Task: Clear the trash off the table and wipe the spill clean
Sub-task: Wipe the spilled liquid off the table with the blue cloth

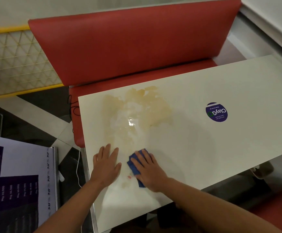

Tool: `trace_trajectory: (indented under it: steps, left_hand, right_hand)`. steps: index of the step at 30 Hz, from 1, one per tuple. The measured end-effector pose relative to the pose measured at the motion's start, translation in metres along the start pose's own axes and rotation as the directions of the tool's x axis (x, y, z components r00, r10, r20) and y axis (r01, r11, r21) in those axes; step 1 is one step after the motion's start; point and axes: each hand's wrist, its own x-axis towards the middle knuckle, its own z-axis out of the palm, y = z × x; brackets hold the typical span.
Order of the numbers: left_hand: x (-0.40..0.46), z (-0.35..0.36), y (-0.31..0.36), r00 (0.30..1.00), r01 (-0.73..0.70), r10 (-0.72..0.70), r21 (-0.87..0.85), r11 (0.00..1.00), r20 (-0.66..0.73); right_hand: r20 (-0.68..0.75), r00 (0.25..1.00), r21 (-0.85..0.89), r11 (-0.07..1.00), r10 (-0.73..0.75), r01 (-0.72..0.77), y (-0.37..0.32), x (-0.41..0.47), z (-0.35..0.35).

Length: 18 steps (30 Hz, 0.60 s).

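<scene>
Fingers flat, right hand [149,170] presses blue cloth [136,167] at six o'clock of spill [136,113] to scrub, left hand [107,163] splayed on tabletop [204,145], likely bracing.

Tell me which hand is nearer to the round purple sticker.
Right. The right hand presses the blue cloth, on the sticker's side; the left hand lies flat farther away.

A red padded booth bench [133,47] stands along the far side of the white table [195,91]. Left of it runs a yellow-framed lattice partition [14,63]. The floor [41,113] is laid in black and white tiles. A purple and white printed sign [17,179] stands at lower left.
</scene>
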Motion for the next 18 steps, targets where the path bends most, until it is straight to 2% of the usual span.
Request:
trace_trajectory:
  steps: [3, 6, 9, 13, 18]
  left_hand:
    - [0.0, -0.001, 0.001, 1.0, -0.004, 0.004, 0.003, 1.0, -0.011]
    - [-0.001, 0.001, 0.002, 1.0, 0.001, -0.001, -0.01, 1.0, -0.02]
    - [0.0, 0.003, 0.002, 1.0, 0.0, -0.001, -0.023, 1.0, -0.026]
    - [0.0, 0.004, 0.001, 1.0, 0.008, -0.008, -0.014, 1.0, -0.002]
    - [0.001, 0.001, 0.001, 1.0, 0.022, -0.022, -0.009, 1.0, 0.018]
  right_hand:
    - [-0.023, 0.975, 0.09, 0.972, 0.219, -0.217, 0.019, 0.043, -0.026]
    - [-0.052, 0.952, 0.072, 0.952, 0.3, -0.296, 0.017, 0.052, -0.028]
    - [-0.079, 0.975, 0.036, 0.978, 0.208, -0.206, -0.011, 0.011, -0.006]
    - [-0.026, 1.0, -0.002, 1.0, 0.011, -0.011, -0.035, -0.048, 0.025]
    - [-0.008, 0.999, -0.004, 0.999, -0.045, 0.045, -0.004, -0.024, 0.01]
